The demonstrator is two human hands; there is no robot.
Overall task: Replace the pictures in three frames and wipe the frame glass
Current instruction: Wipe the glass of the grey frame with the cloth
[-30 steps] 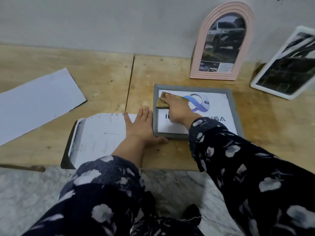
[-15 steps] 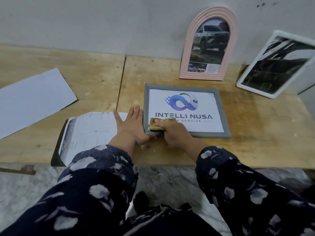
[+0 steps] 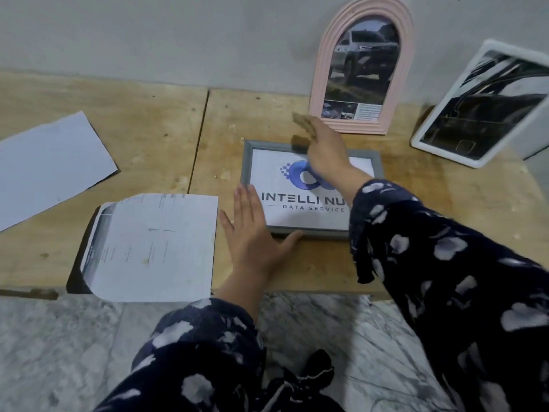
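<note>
A grey frame (image 3: 247,162) lies flat on the wooden board, with a printed blue logo and lettering under its glass. My left hand (image 3: 255,233) lies flat with fingers apart on the frame's near left corner, pinning it. My right hand (image 3: 326,147) is lifted over the frame's far edge, blurred, with a brown cloth (image 3: 303,121) in its fingers. A pink arched frame (image 3: 361,66) with a car photo stands against the wall behind. A white frame (image 3: 478,105) with a dark picture leans at the far right.
A printed sheet (image 3: 151,245) lies left of the grey frame and overhangs the board's near edge. Another white sheet (image 3: 50,165) lies further left. The wooden board (image 3: 148,138) has a seam down its middle. Marble floor (image 3: 59,352) runs below the board's edge.
My right hand has gone with the cloth from the frame's near left corner up past its far edge and off the glass. My left hand has stayed on the near left corner.
</note>
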